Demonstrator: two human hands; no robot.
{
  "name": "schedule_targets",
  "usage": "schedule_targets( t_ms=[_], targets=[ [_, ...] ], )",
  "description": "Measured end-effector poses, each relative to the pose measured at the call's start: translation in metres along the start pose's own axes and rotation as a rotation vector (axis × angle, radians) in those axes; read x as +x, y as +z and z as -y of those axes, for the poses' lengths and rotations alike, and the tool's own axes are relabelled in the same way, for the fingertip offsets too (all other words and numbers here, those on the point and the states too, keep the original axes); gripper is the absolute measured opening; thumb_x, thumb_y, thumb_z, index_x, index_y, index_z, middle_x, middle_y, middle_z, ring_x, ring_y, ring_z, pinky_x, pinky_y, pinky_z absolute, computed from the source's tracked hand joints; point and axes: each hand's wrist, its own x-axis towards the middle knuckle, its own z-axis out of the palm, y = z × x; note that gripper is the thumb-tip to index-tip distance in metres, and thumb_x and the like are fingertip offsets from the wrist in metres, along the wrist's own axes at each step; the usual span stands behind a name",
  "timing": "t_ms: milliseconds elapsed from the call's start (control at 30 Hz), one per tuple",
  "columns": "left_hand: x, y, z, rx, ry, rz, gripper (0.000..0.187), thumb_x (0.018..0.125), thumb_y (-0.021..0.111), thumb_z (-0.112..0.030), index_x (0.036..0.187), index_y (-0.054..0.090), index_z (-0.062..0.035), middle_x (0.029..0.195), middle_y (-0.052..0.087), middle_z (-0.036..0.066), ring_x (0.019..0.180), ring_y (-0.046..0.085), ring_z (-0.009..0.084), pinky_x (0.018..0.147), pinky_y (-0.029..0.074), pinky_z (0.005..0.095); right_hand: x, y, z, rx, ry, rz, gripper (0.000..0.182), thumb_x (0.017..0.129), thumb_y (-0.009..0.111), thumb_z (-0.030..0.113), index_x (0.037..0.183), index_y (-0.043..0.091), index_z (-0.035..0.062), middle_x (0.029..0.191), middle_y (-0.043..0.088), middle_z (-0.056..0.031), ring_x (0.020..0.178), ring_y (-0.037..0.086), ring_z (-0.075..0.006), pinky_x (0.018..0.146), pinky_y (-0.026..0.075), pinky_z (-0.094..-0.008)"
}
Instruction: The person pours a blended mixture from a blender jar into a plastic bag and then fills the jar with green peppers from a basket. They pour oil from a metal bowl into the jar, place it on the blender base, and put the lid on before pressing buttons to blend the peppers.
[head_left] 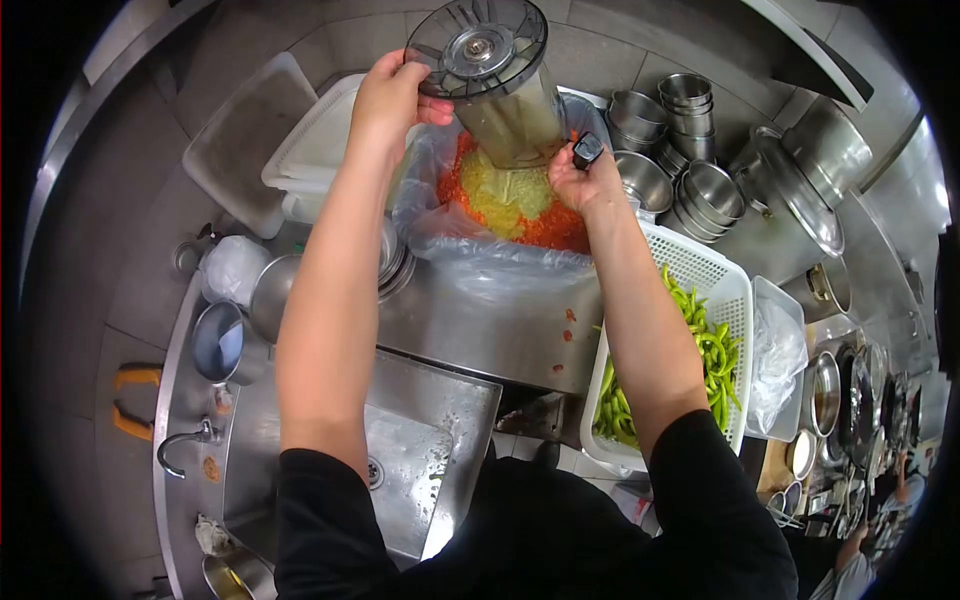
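Observation:
A see-through blender jar point(510, 115) is tipped base up, mouth down, over a tub lined with a clear plastic bag point(430, 235). My left hand point(388, 100) grips the rim of the jar's round base. Lower down, my right hand point(585, 180) is closed around the jar's black handle point(587, 150). Pale, wet residue coats the jar's inside. Below its mouth, a yellowish puree point(510, 195) lies on a chopped or ground red-orange mass point(560, 230) in the tub.
A white basket point(740, 265) of green chili peppers point(712, 350) stands under my right forearm. Stacked steel pots point(688, 115) are behind it. A steel sink point(405, 450) with a faucet point(188, 440) is nearest me. White plastic bins point(320, 140) lie at the back left.

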Motion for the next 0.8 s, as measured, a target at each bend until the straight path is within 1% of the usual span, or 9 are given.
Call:
schedule_targets(
  t_ms=[67,300,567,800],
  targets=[
    [0.009,0.011,-0.005,0.046,-0.006,0.036,0.038,0.094,0.050,-0.011,0.129,0.046,0.0026,0.091,0.064,0.014,0.064,0.064,0.0201,0.055,0.055,0.0322,0.005,-0.001,0.005,0.048,-0.013,-0.011,0.030,0.095,0.052,0.038,0.087,0.061,0.0103,0.076,0.060,-0.0040,0.067,0.060,-0.0187,0.061,0.055,-0.0325],
    [0.030,0.032,-0.011,0.117,-0.011,0.043,0.036,0.094,0.050,-0.012,0.128,0.048,0.0016,0.088,0.065,0.012,0.063,0.063,0.0193,0.056,0.054,0.0318,0.014,-0.004,0.012,0.167,0.042,-0.018,0.032,0.095,0.052,0.039,0.089,0.060,0.0088,0.077,0.061,-0.0039,0.070,0.061,-0.0186,0.064,0.056,-0.0324],
    [0.036,0.028,-0.009,0.120,-0.028,0.052,0.035,0.094,0.050,-0.012,0.127,0.048,0.0010,0.086,0.064,0.011,0.062,0.063,0.0189,0.054,0.052,0.0314,0.024,-0.003,0.010,0.157,0.046,-0.059,0.037,0.096,0.052,0.043,0.092,0.059,0.0067,0.079,0.061,-0.0045,0.071,0.061,-0.0185,0.064,0.056,-0.0324],
    [0.040,0.023,-0.003,0.123,-0.042,0.056,0.035,0.094,0.050,-0.012,0.126,0.047,0.0011,0.086,0.063,0.011,0.061,0.062,0.0189,0.054,0.052,0.0313,0.027,-0.007,0.001,0.165,0.035,-0.067,0.035,0.095,0.052,0.039,0.090,0.059,0.0054,0.077,0.061,-0.0053,0.070,0.061,-0.0189,0.064,0.056,-0.0325]
  ],
)
